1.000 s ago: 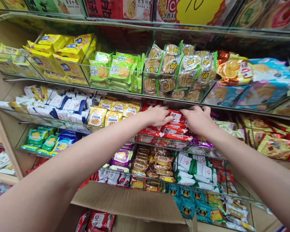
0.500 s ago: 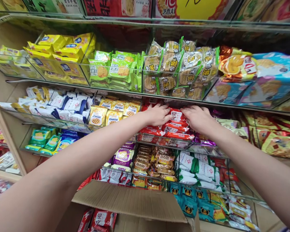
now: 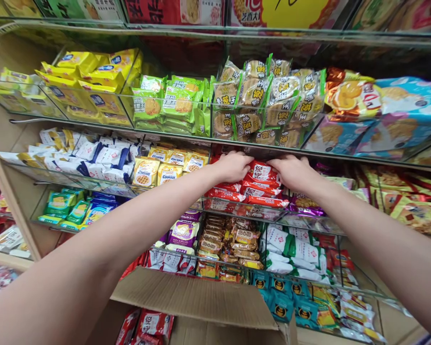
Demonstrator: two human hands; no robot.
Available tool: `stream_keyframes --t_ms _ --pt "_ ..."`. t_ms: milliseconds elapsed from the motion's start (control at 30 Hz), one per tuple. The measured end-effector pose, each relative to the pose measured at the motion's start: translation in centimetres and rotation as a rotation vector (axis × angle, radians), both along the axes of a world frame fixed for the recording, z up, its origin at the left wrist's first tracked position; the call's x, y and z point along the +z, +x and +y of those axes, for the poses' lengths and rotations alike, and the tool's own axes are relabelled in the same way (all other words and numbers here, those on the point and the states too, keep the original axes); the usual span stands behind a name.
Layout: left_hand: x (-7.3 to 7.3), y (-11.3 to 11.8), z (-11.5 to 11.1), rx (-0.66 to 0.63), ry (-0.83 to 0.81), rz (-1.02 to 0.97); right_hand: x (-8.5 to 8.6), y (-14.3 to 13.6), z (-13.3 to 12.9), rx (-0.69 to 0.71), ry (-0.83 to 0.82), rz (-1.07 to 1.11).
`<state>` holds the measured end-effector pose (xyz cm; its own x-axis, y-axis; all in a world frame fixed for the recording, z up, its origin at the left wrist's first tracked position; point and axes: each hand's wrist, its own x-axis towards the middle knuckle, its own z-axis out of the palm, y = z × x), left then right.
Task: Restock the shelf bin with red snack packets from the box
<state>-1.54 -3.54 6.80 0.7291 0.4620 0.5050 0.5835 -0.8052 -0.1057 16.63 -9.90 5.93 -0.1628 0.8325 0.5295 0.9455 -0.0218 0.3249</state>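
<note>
Red snack packets (image 3: 261, 173) with white lettering are stacked in a glass-fronted compartment of the middle shelf. My left hand (image 3: 235, 166) rests on the left part of the stack, its fingers bent over the packets. On the right side, my right hand (image 3: 289, 171) reaches in with its fingers apart, touching the edge of the top packet. Some of its fingertips are hidden behind the packets and the shelf above. Below, an open cardboard box (image 3: 197, 296) holds more red packets (image 3: 153, 326) at its left.
Yellow cookie packets (image 3: 145, 172) lie left of the red stack, purple packets (image 3: 305, 203) right of it. A glass shelf edge (image 3: 266, 147) runs just above my hands. Brown packets (image 3: 246, 237) fill a lower compartment; green-edged round biscuits (image 3: 253, 91) sit above.
My left hand has shifted slightly, and its fingers are more bent. The right hand has moved a little, uncovering more of the top red packet.
</note>
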Motion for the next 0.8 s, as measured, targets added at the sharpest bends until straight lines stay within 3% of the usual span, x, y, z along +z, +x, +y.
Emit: stream_keyframes --t_ms 233,467,667,800 --pt "0.3 2.0 0.8 0.058 0.005 -0.123 -0.4 0.0 0.1 0.017 0.047 0.058" --pt "0.0 2.3 1.1 0.014 0.000 -0.203 -0.7 0.5 0.3 0.041 0.077 0.043" --pt "-0.3 2.1 0.4 -0.005 0.010 -0.152 -1.2 0.9 0.8 0.055 0.083 0.014" --pt "-0.5 2.2 -1.0 -0.050 -0.006 0.018 -1.0 0.9 0.7 0.072 0.076 -0.003"
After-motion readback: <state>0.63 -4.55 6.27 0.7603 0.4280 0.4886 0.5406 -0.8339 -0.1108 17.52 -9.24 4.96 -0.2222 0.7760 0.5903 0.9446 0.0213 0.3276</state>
